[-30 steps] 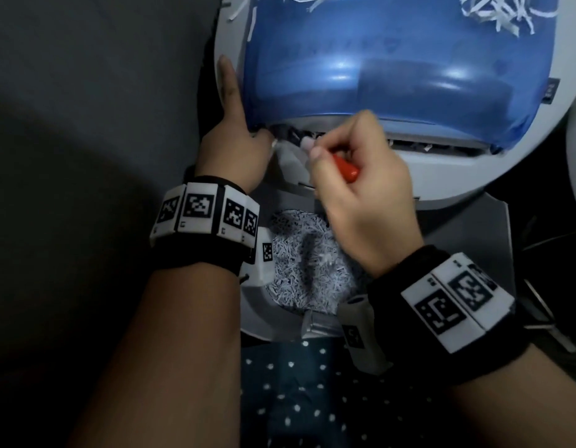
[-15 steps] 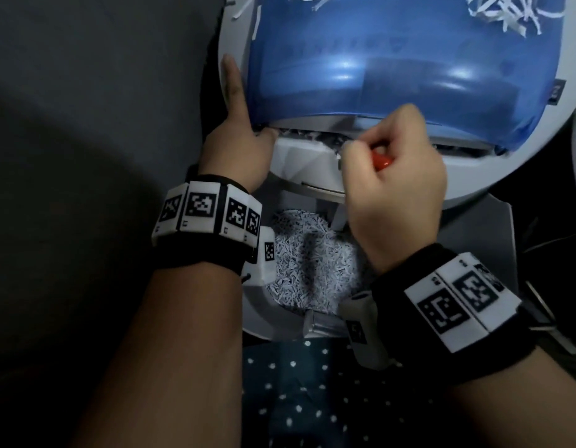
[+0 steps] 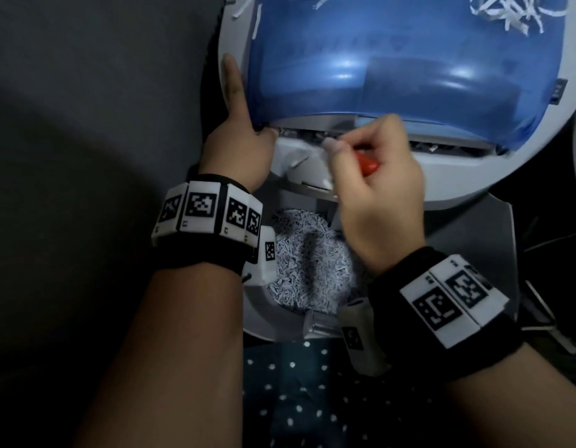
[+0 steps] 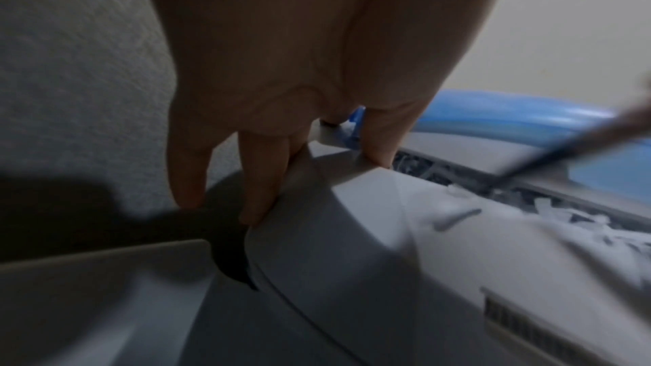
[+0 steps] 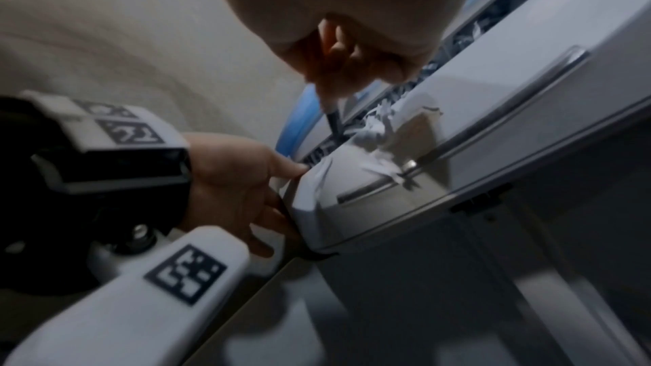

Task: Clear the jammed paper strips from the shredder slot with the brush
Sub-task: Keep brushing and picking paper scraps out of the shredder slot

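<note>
While left hand (image 3: 238,150) steadies shredder (image 3: 467,176), right hand (image 3: 377,189) grips brush (image 3: 365,164).

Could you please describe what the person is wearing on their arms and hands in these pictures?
Both forearms are bare, with no sleeves and no gloves. Each wrist carries a wide black band bearing white rectangular blocks printed with black square code markings. A white plastic camera housing with its own small code marking hangs beneath the left hand; a similar one sits under the right hand. No cables are visible.
</note>
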{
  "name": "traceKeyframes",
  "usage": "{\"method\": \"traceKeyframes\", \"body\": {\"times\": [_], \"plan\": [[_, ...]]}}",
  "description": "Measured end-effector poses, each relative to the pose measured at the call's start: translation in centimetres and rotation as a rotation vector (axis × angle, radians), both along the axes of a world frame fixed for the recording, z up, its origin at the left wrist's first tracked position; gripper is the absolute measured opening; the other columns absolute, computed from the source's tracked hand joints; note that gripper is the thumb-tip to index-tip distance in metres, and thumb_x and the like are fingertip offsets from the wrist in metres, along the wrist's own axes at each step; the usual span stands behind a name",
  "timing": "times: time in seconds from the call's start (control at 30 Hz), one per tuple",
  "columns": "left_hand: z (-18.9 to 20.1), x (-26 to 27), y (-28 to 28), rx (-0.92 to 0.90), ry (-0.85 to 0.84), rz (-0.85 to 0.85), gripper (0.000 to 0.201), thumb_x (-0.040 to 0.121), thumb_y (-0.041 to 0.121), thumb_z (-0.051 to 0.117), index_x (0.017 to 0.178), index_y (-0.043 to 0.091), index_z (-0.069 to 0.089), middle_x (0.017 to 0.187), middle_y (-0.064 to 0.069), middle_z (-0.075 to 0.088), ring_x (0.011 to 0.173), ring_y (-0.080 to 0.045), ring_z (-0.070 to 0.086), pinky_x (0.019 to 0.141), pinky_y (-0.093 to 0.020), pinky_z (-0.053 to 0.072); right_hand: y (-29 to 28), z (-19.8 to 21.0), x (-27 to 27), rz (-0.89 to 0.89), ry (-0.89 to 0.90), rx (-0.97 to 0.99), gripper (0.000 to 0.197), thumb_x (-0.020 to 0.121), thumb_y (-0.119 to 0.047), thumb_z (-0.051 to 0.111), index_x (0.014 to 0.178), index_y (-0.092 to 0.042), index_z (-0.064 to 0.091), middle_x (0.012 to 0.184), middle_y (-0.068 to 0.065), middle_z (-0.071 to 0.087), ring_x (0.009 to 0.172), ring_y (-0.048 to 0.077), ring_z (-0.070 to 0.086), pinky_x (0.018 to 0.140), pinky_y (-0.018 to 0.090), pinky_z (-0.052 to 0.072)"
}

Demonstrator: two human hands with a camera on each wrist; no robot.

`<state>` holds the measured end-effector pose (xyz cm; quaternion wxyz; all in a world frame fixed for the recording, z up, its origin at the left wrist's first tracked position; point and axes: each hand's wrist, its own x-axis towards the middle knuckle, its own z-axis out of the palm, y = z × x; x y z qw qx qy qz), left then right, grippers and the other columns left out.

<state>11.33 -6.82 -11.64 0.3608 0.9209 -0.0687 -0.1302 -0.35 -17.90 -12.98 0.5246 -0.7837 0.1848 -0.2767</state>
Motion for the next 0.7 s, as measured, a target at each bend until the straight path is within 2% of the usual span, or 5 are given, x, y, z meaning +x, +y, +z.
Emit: {"method": "traceKeyframes", "body": {"times": [0.13, 0.33, 0.5, 0.6, 0.7], "plan": [[0.0, -0.1, 0.0, -0.018, -0.002, 0.000, 0.089, 0.100, 0.021, 0.049, 0.154, 0.036, -0.020, 0.146, -0.008, 0.052, 0.109, -0.027, 0.061, 0.089, -0.026, 0.041, 0.8, -0.9, 0.4, 0.112, 0.110, -0.060, 0.010, 0.097, -0.022, 0.059, 0.105, -0.016, 0.059, 0.100, -0.005, 0.072, 0.090, 0.016, 0.067, 0.084, 0.039, 0.052], [0.0, -0.1, 0.1, -0.029, -0.001, -0.003, 0.088, 0.101, 0.021, 0.048, 0.154, 0.036, -0.020, 0.147, -0.006, 0.050, 0.107, -0.024, 0.060, 0.090, -0.025, 0.039, -0.4, -0.1, 0.2, -0.141, 0.052, -0.129, 0.006, 0.088, -0.021, 0.055, 0.092, -0.017, 0.058, 0.073, -0.013, 0.058, 0.075, 0.009, 0.052, 0.065, 0.013, 0.036], [0.0, -0.1, 0.0, -0.021, -0.010, -0.002, 0.089, 0.099, 0.020, 0.049, 0.154, 0.035, -0.020, 0.143, -0.011, 0.053, 0.109, -0.030, 0.062, 0.090, -0.027, 0.042, 1.3, -0.7, 0.6, 0.076, 0.096, -0.106, 0.014, 0.096, -0.023, 0.057, 0.104, -0.012, 0.061, 0.096, 0.000, 0.072, 0.087, 0.019, 0.065, 0.079, 0.037, 0.049], [0.1, -0.2, 0.0, -0.030, 0.008, 0.016, 0.088, 0.101, 0.020, 0.048, 0.154, 0.036, -0.020, 0.146, -0.008, 0.051, 0.116, -0.029, 0.059, 0.089, -0.023, 0.036, 0.1, -1.1, 0.8, -0.067, 0.155, -0.186, 0.016, 0.095, -0.024, 0.055, 0.105, -0.014, 0.061, 0.087, 0.000, 0.068, 0.085, 0.027, 0.063, 0.074, 0.037, 0.042], [0.1, -0.3, 0.0, -0.023, 0.009, 0.020, 0.087, 0.101, 0.021, 0.048, 0.154, 0.036, -0.020, 0.145, -0.008, 0.053, 0.116, -0.029, 0.059, 0.089, -0.023, 0.035, -0.2, -0.4, 0.3, -0.196, 0.092, -0.162, 0.009, 0.088, -0.024, 0.052, 0.093, -0.019, 0.058, 0.073, -0.012, 0.056, 0.075, 0.014, 0.055, 0.066, 0.031, 0.037]]}}
